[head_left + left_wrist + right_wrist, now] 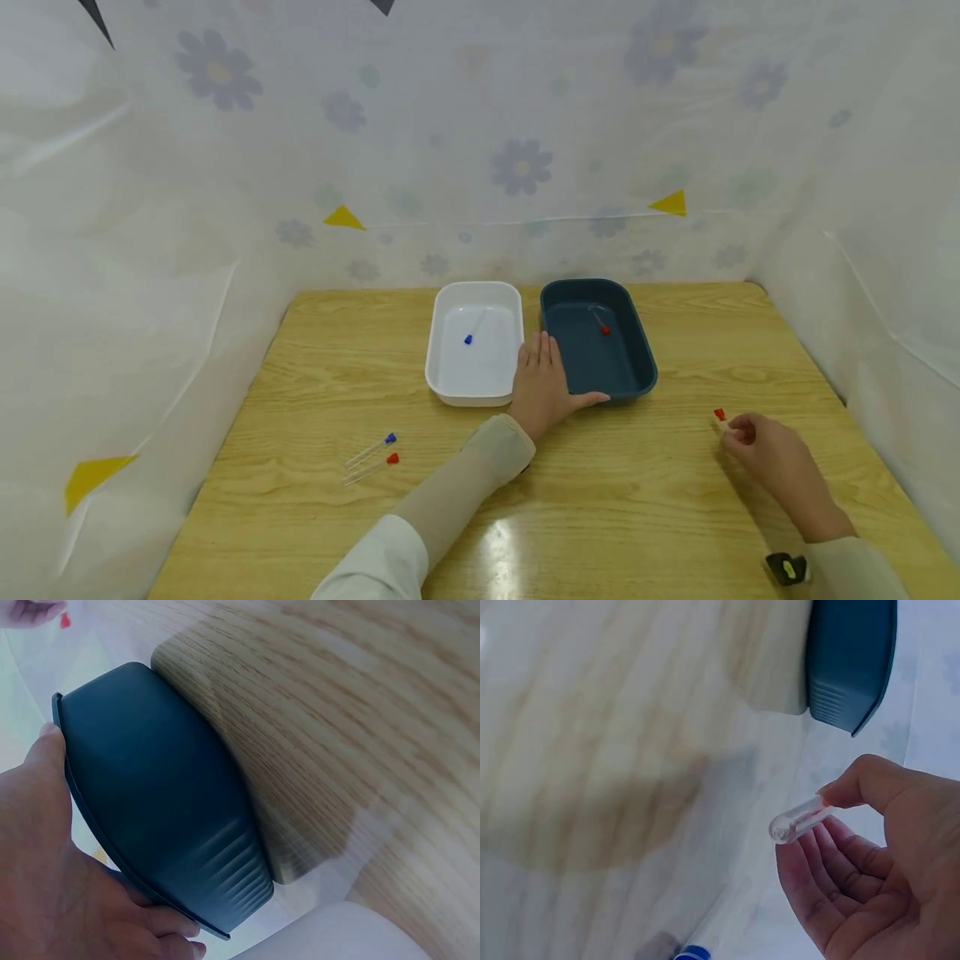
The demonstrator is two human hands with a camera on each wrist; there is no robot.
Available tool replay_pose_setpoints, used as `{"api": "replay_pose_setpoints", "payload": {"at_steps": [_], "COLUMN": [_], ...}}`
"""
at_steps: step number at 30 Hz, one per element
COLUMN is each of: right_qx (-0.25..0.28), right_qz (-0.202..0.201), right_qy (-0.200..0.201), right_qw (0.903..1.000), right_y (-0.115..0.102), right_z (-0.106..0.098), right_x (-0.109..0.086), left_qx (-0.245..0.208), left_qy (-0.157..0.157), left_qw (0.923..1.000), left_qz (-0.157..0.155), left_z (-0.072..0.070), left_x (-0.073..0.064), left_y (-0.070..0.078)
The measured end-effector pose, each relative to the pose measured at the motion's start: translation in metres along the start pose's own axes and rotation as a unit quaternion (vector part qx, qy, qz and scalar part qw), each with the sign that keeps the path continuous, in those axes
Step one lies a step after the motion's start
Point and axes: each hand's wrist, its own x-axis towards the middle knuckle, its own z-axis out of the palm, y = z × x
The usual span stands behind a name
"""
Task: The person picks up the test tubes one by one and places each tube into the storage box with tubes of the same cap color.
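My left hand (542,392) lies against the near left corner of a dark blue tray (647,367), fingers straight along its side and thumb spread along the near rim. Inside that tray is a clear tube with a red cap (605,330). My right hand (776,471) pinches a clear red-capped tube (795,825) between thumb and fingers, off to the right of the tray. Its rounded end shows in the right wrist view, while the fingers partly hide the cap there. A blue-capped tube (694,952) shows below this hand in that view.
A white tray (474,392) stands just left of the dark blue one and holds a blue-capped tube (468,339). On the left of the wooden table (300,400) lie another blue-capped tube (367,451) and a red-capped tube (372,469). Pale sheeting surrounds the table.
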Motion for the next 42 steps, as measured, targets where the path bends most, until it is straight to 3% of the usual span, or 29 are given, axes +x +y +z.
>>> {"api": "replay_pose_setpoints", "payload": {"at_steps": [13,24,32,42], "right_qx": [0.067,0.104,0.143,0.247], "right_qz": [0.001,-0.007,-0.058,-0.074], "right_qy": [0.032,0.06,0.076,0.019], "right_qw": [0.9973,0.9927,0.985,0.966], "right_y": [-0.021,-0.044,-0.059,-0.077], "right_z": [-0.009,-0.024,-0.025,-0.021], "right_x": [0.016,0.032,0.049,0.071], "left_qx": [0.004,0.003,0.001,0.005], "left_qy": [0.016,0.009,0.013,0.024], "left_qw": [0.9999,0.9999,0.9999,0.9997], "left_qz": [0.004,0.006,0.001,0.003], "left_z": [-0.002,-0.003,-0.003,-0.001], "left_x": [-0.002,-0.002,-0.002,-0.002], "left_y": [-0.001,-0.001,0.0,0.0]}}
